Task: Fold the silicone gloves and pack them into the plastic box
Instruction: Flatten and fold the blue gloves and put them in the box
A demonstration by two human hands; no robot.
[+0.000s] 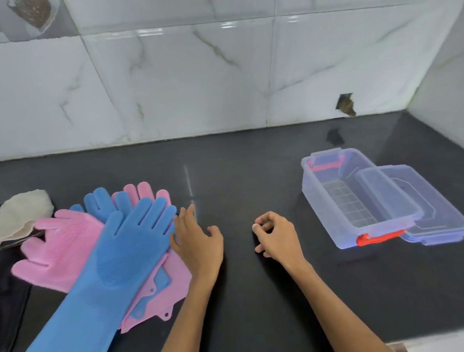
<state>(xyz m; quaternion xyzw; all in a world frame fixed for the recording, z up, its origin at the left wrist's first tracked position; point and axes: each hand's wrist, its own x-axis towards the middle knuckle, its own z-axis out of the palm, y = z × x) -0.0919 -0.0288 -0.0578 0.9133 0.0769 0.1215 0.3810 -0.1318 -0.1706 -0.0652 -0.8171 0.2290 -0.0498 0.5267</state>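
Observation:
A pile of silicone gloves lies on the left of the dark counter. On top is a long blue glove (107, 269), palm up, cuff toward me. Under it are a pink glove (56, 253), a second blue glove (99, 200) and another pink glove (165, 289). My left hand (197, 239) rests flat at the right edge of the pile, fingers touching the top blue glove's fingertips. My right hand (277, 236) hovers over bare counter, fingers loosely curled, holding nothing. The clear plastic box (319, 202) with orange latches stands open at the right.
The box's clear lid (434, 215) leans against its right side. A beige cloth (15, 218) lies at the far left beside a dark object. Marble-tiled walls close the back and right. The counter's front edge runs near the bottom of the view.

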